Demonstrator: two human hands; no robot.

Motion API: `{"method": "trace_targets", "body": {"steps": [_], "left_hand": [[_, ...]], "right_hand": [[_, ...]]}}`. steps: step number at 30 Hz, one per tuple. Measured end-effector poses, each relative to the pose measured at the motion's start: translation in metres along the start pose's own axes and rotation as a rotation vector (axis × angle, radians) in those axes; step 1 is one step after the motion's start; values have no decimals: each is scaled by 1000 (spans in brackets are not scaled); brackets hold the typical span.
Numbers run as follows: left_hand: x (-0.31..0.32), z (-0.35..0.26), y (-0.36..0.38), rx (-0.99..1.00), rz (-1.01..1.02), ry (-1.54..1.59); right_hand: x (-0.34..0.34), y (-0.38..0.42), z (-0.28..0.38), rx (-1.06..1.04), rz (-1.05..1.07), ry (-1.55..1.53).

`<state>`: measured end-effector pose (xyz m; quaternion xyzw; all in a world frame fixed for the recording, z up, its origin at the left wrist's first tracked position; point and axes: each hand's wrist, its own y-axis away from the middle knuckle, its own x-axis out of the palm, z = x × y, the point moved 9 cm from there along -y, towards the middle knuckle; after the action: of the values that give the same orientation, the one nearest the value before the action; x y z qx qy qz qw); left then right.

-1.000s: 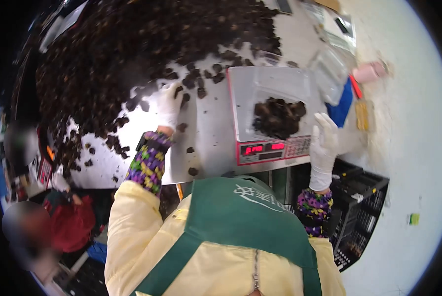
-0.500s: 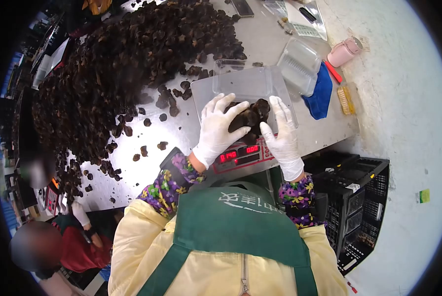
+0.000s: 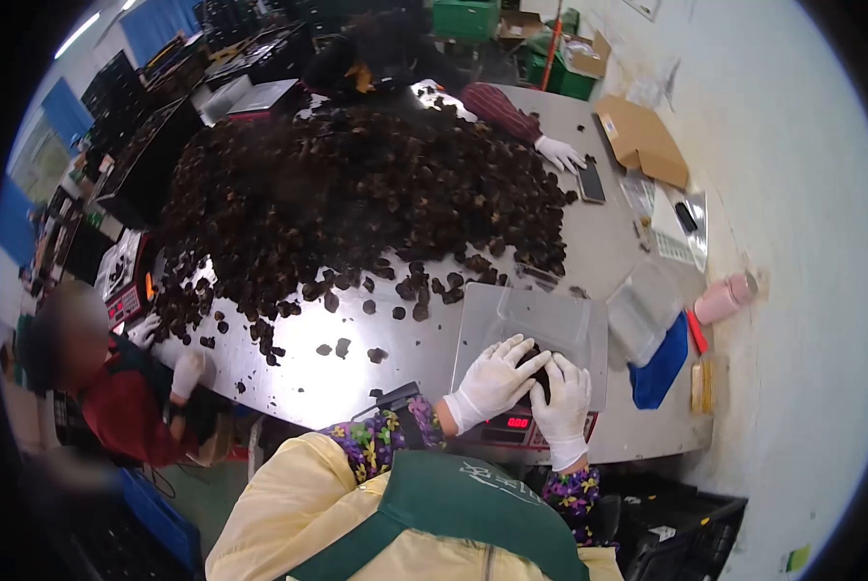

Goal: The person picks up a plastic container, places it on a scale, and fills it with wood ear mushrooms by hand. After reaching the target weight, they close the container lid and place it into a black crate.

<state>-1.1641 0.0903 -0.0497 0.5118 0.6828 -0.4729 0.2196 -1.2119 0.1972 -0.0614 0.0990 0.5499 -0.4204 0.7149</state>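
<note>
Hands: two, white-gloved. Left hand (image 3: 497,380): fingers bent over the near-left side of some dark pieces (image 3: 542,374), tips close to those of the right hand (image 3: 562,405), whose fingers curve down the opposite side. Whether either set grips the pieces or only cups them, one cannot tell; most of the pieces are hidden beneath the gloves.

Clear tray (image 3: 541,315): around the pieces, its far part showing just beyond the fingertips. Scale (image 3: 471,334): under tray and fingers, its red display (image 3: 518,423) lit below and between the two hands.

Heap of like pieces (image 3: 376,203): beyond the fingers and to their left, with strays (image 3: 378,355) nearer the left hand.

To the right of the right fingers: blue cloth (image 3: 662,373), then brush (image 3: 703,385). Beyond these fingers, rightward: second clear tray (image 3: 637,315), pink bottle (image 3: 727,298).

Far beyond the fingers: phone (image 3: 591,182), a co-worker's gloved hand (image 3: 558,153) just beside it; carton (image 3: 639,140). Far left of the fingers: another co-worker's glove (image 3: 188,373).
</note>
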Motion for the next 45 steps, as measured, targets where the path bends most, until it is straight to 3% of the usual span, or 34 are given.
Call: {"method": "trace_targets", "body": {"steps": [4,6,8,10,14,16,18,20,22,27,29,30,31,34,41,45], "left_hand": [[-7,4,0,-88,2,69],[-13,7,-2,-47,-89,260],[-4,27,3,-221,-173,482],[0,27,3,-164,-220,282],[-7,20,-2,-167,-195,248],[-8,2,-13,-4,-125,79],[9,-1,-15,7,-11,-39],[24,2,-13,-39,118,-176],[20,4,-17,-48,146,-158],[-11,27,-9,-219,92,96],[-14,47,2,-264,-34,256],[-12,65,14,-379,-185,599],[-27,63,16,-414,-213,517],[-24,88,41,-632,-304,710],[-40,105,79,-806,-517,739],[-41,113,98,-787,-544,676]], "right_hand": [[-5,9,-9,27,-15,-2],[-18,6,-13,15,-155,-184],[-29,-2,-11,29,-195,-174],[-30,-10,-8,7,-192,-131],[-7,-7,-12,-70,-69,-70],[-3,-7,-24,-7,-39,-204],[-9,-6,-31,50,-81,-301],[-4,-6,-23,4,-44,-205],[3,-7,-21,-27,-32,-28],[-27,-15,-34,11,-190,-211],[-31,-29,-41,63,-227,-263],[-32,-13,-49,121,-201,-271],[-31,-12,-53,122,-204,-279],[-27,-6,-61,149,-176,-293],[-36,-5,-73,173,-147,-278],[-36,-7,-78,199,-141,-307]]}}
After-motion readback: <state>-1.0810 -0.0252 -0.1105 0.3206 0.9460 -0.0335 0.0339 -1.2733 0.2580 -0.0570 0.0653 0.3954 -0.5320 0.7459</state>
